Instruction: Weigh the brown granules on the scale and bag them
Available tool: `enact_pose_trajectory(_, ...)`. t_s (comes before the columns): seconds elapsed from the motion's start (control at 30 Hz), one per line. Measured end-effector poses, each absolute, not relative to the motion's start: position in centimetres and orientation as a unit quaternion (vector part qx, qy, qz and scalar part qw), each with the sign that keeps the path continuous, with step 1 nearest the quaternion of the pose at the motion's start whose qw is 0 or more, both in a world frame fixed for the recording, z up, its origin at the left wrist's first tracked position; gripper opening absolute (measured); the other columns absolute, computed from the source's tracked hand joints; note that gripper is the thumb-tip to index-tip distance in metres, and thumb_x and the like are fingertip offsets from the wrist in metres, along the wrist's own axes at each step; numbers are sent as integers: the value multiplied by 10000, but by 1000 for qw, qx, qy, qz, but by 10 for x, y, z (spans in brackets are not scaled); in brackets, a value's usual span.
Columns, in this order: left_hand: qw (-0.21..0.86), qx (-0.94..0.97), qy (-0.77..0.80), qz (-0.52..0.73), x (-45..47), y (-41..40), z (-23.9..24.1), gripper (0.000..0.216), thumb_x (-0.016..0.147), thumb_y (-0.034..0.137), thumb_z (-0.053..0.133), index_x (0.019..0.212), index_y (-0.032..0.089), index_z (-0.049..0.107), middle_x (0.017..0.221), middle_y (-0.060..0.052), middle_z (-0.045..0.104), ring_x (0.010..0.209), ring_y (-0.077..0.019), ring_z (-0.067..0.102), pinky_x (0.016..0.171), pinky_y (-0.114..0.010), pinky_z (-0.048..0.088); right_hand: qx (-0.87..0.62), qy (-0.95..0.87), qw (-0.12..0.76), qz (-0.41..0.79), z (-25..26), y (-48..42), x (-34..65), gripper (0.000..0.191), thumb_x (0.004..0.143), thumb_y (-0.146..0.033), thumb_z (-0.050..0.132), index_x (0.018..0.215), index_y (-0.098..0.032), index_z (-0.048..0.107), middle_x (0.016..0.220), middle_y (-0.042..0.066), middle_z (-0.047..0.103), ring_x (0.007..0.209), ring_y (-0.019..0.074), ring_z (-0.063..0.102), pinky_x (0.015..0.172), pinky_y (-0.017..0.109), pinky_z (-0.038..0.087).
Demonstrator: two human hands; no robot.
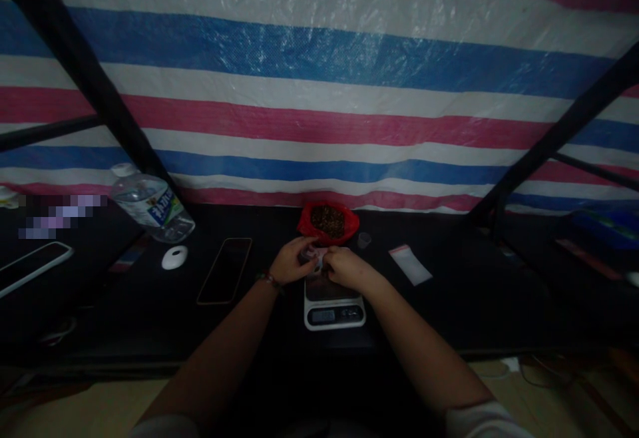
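This is looking like a makeshift weighing and packing bench rather than a proper room. A woven plastic tarpaulin (319, 78) in red, white and blue stripes is serving as the back wall, and black metal poles (84, 72) are bracing it at both sides. A dark table (449, 305) is carrying 1 small digital scale (333, 311), an open red bag (328, 221) of brown bits and an empty zip pouch (410, 264). A water bottle (150, 208) and a phone (225, 269) are lying alongside.
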State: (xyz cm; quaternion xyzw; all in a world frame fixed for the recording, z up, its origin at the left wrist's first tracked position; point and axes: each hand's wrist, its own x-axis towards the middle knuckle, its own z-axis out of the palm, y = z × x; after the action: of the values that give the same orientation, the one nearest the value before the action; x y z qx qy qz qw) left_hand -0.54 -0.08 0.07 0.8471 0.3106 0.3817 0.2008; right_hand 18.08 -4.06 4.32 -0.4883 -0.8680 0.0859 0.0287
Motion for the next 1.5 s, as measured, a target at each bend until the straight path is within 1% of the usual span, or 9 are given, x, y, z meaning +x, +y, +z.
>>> enact_pose_trajectory(0.13,200,849,312,377,-6,-1,0,462,738,235,612,1192,183,539,978,-75,636,892,-192,611,814,-341,498,-486,-864,74,111,39,-38,185,161,741,-72,555,841,-127,668,898,96,627,838,176,590,764,262,428)
enact_pose_trajectory(0.3,196,852,308,376,-4,-3,1,474,727,244,613,1190,176,535,1020,-85,635,924,-200,607,834,-349,493,-454,-833,269,167,47,-35,189,146,726,-59,605,819,-163,650,884,38,595,845,141,571,771,248,438)
enact_pose_trajectory(0.4,196,853,298,380,-2,-4,2,463,701,245,620,1154,179,549,1066,-93,632,970,-220,601,871,-372,482,-437,-821,319,182,51,-34,178,157,738,-56,597,832,-167,657,895,35,605,836,132,584,757,244,453)
enact_pose_trajectory(0.5,202,852,293,383,-2,-4,1,456,667,227,614,1118,188,566,1082,-89,633,1001,-236,596,896,-395,471,-427,-834,300,182,51,-33,164,174,783,-87,580,892,-184,674,964,43,643,926,143,593,831,266,452)
enact_pose_trajectory(0.63,217,847,295,384,-5,-3,0,591,652,224,611,1232,190,502,1148,-107,610,1043,-254,584,910,-419,462,-432,-849,253,168,49,-32,157,216,827,-143,566,999,-210,679,1038,38,675,981,149,601,885,279,445)
enact_pose_trajectory(0.83,218,831,312,406,-8,2,-4,534,740,253,603,1256,180,487,1020,-91,634,921,-213,611,823,-367,497,-438,-825,315,170,44,-39,180,183,868,-202,529,964,-169,682,963,62,658,908,137,603,836,266,458)
enact_pose_trajectory(1.03,229,812,318,433,-13,8,-6,529,772,262,589,1279,175,465,904,-61,633,823,-181,604,751,-327,497,-439,-860,193,173,30,-53,179,245,780,-307,663,968,-151,669,968,77,633,943,183,570,865,313,433)
enact_pose_trajectory(1.27,233,807,335,427,-12,7,-6,498,776,283,592,1251,170,495,899,-63,637,811,-177,603,748,-321,492,-432,-881,138,136,25,-50,162,108,811,-164,602,866,-145,693,873,67,631,886,174,568,849,295,422)
enact_pose_trajectory(1.5,243,802,328,436,-13,8,-8,493,775,280,596,1244,160,499,902,-61,634,819,-174,599,746,-312,489,-452,-858,206,134,31,-47,196,159,850,-235,571,931,-172,692,941,62,656,945,174,563,897,324,381)
